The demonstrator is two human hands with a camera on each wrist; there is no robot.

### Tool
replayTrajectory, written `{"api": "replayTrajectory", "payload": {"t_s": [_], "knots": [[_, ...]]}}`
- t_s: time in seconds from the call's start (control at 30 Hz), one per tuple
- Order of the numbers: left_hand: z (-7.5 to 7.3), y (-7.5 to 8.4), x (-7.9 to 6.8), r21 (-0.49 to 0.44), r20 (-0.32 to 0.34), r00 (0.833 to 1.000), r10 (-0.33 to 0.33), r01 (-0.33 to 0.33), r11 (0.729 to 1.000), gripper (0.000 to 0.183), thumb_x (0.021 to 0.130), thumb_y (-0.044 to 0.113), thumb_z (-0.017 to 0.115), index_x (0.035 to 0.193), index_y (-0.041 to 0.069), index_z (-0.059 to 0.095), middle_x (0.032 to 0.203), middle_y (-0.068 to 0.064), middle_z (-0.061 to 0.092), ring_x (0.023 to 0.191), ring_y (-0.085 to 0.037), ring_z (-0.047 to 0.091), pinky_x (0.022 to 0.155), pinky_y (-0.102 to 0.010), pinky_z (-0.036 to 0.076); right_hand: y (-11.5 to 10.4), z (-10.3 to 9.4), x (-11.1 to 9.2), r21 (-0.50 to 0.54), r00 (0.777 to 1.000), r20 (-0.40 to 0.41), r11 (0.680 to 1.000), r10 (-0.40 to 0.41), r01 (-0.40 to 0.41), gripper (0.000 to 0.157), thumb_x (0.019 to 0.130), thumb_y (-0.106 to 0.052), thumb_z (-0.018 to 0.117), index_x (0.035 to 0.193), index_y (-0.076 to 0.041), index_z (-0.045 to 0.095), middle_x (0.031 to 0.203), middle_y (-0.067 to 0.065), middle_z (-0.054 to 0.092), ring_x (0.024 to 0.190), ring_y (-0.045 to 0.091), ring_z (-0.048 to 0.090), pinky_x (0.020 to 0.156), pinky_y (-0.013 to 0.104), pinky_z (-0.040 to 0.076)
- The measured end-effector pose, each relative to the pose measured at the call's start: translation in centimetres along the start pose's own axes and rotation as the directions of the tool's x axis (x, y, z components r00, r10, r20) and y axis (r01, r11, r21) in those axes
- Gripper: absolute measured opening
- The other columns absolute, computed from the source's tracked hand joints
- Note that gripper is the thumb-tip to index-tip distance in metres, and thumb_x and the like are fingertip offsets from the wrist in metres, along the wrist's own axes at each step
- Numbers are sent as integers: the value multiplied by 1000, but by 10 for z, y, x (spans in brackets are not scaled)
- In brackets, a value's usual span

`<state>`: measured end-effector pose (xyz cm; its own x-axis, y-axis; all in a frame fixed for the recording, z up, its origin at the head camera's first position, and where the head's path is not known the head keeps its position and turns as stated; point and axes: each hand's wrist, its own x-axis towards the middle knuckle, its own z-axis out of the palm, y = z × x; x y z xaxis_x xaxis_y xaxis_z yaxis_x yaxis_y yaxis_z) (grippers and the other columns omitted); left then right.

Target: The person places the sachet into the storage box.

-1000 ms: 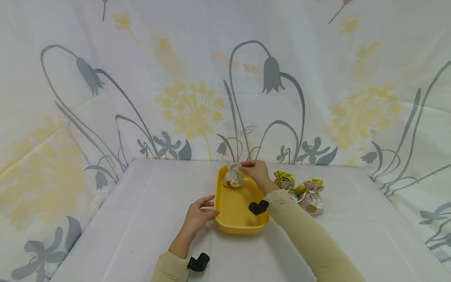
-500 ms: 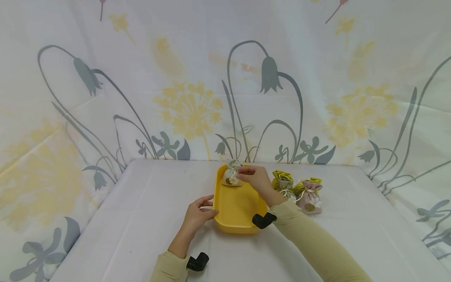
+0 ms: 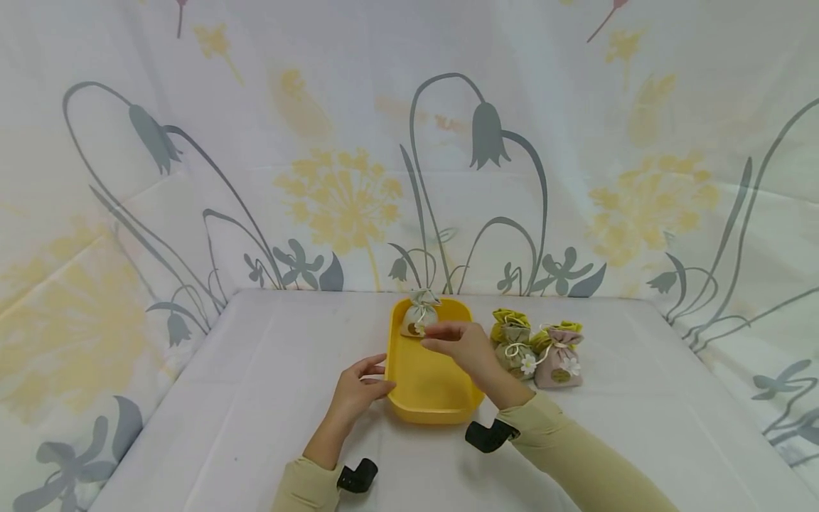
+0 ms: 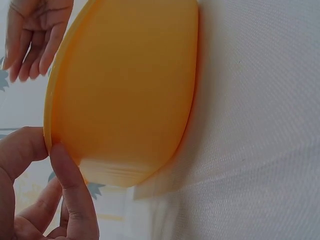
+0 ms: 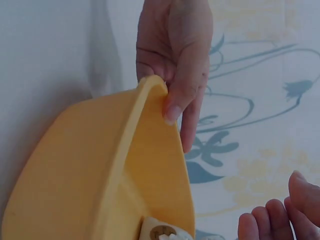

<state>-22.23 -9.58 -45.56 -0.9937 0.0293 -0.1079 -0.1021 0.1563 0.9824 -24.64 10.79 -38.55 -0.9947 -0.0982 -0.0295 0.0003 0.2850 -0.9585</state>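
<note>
My left hand pinches the left rim of a yellow plastic basin, thumb on the outer side. At the basin's far end stands a small pale drawstring pouch with a round brown label and a white flower. My right hand hovers over the basin, just in front of the pouch and apart from it. Its fingers are loosely bent with nothing between them. In the right wrist view, only the pouch's lower part shows inside the basin wall.
Right of the basin, a grey-green pouch and a pink pouch stand close together, with yellow-green gathered tops behind them. A white cloth covers the table. A flower-print curtain hangs behind.
My right hand has let go of the pale pouch's top and drawn back toward me and slightly right. The pouch stays in the basin. My left hand keeps its place on the rim.
</note>
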Motion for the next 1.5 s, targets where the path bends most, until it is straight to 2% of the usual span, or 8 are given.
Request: {"api": "replayTrajectory", "payload": {"t_s": [0.17, 0.43, 0.83, 1.37, 1.5], "knots": [[1, 1, 0, 5, 1, 1000, -1, 1, 1000, 53, 78, 5, 72, 128, 1, 54, 106, -13, 57, 84, -18, 60, 70, -30, 55, 2, -4, -14, 38, 1000, 2, 999, 7, -7, 21, 80, -13, 74, 100, -7, 72, 96, 4, 69, 91, 18, 63, 88, 36, 49], [0, 0, -1, -1, -5, 1000, -4, 4, 1000, 54, 77, 5, 74, 127, 2, 55, 106, -12, 57, 84, -18, 60, 70, -31, 55, 12, -16, -32, 41, 1000, -24, 999, 0, 1, 23, 78, -12, 75, 100, -5, 72, 97, 6, 69, 91, 19, 64, 83, 33, 51], [0, -1, 0, 4, -9, 1000, -5, 5, 1000, 54, 77, 6, 74, 128, 3, 55, 106, -12, 57, 84, -18, 60, 70, -30, 55, 26, -38, -52, 89, 999, -32, 996, -7, 9, 34, 79, -14, 75, 107, 2, 67, 103, 13, 67, 92, 18, 63, 81, 27, 52], [0, 1, -1, 3, -3, 1000, -2, 2, 1000, 54, 78, 6, 73, 129, 2, 54, 107, -13, 56, 83, -18, 60, 71, -30, 55, 42, -73, -66, 98, 995, -98, 994, -28, 38, 37, 79, -8, 73, 111, 8, 63, 107, 19, 64, 88, 12, 64, 79, 25, 52], [0, 2, -2, 7, -3, 1000, 3, -3, 1000, 54, 78, 5, 73, 128, 2, 54, 106, -13, 57, 82, -17, 59, 70, -30, 55, 46, -82, -70, 58, 992, -124, 998, -33, 40, 39, 79, -11, 74, 112, 7, 63, 104, 14, 66, 87, 9, 63, 78, 22, 51]]}}
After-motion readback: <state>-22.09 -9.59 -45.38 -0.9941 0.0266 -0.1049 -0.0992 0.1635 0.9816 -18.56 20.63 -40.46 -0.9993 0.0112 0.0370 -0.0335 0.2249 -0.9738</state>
